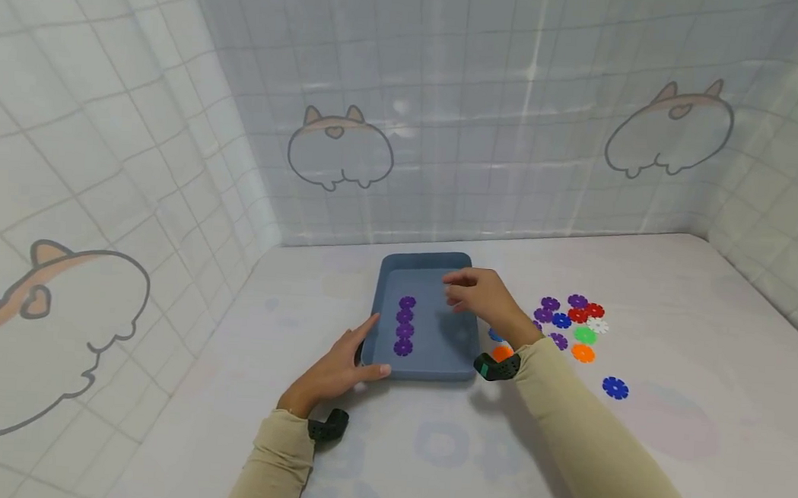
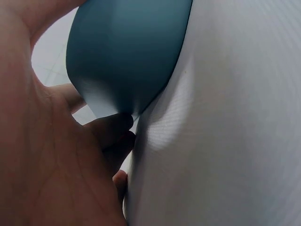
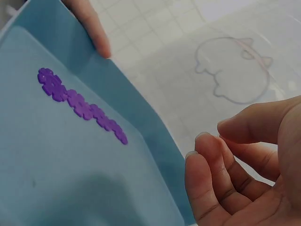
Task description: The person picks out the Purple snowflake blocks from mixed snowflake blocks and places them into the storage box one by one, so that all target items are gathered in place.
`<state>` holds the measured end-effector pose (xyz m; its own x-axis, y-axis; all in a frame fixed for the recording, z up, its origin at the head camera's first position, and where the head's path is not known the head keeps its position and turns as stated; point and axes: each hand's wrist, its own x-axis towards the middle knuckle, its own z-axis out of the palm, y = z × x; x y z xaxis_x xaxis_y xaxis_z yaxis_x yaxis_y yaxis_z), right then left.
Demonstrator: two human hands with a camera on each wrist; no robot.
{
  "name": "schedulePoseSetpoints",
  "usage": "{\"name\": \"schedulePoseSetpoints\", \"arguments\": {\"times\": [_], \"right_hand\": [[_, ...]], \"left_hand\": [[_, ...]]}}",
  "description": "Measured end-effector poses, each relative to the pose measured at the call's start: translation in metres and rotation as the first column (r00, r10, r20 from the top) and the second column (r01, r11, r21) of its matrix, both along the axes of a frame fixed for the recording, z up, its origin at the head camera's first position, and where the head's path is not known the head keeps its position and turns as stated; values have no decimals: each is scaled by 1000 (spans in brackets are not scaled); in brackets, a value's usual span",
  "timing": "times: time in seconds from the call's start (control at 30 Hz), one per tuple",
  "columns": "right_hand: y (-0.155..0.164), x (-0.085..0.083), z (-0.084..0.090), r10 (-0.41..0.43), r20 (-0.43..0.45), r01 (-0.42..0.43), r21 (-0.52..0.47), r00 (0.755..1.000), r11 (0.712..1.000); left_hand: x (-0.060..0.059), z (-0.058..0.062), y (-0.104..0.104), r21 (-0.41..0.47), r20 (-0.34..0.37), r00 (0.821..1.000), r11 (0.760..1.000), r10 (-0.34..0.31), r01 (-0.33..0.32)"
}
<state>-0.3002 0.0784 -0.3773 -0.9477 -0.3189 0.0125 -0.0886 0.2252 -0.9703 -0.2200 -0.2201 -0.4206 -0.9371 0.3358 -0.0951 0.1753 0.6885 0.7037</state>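
A blue-grey tray (image 1: 426, 369) lies on the table. Inside it, toward its left side, several purple notched discs (image 1: 404, 331) form a row running from near to far; the right wrist view shows the same purple discs (image 3: 80, 104) end to end. My left hand (image 1: 332, 370) grips the tray's near left corner, thumb at the near rim and fingers along the left side. Above the tray's right part hovers my right hand (image 1: 481, 294), fingers loosely bent. In the right wrist view its thumb and fingertips (image 3: 209, 143) hold nothing.
Right of the tray lie loose discs: purple (image 1: 550, 304), red (image 1: 594, 310), white (image 1: 598, 325), green (image 1: 585, 335) and orange (image 1: 583, 353). One blue disc (image 1: 614, 388) lies apart, nearer. An orange disc (image 1: 502, 353) is partly covered by the right wrist. A tile-patterned curtain (image 1: 459, 169) stands behind.
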Motion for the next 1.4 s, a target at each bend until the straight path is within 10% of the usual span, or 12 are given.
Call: {"name": "schedulePoseSetpoints", "arguments": {"times": [0.73, 1.4], "right_hand": [[58, 25, -15, -144, 90, 146, -21, 986, 989], [130, 39, -20, -132, 59, 119, 194, 989, 974]], "left_hand": [[0, 0, -2, 11, 10, 1000, 1000, -13, 13], [1, 2, 0, 8, -1, 1000, 1000, -21, 21]]}}
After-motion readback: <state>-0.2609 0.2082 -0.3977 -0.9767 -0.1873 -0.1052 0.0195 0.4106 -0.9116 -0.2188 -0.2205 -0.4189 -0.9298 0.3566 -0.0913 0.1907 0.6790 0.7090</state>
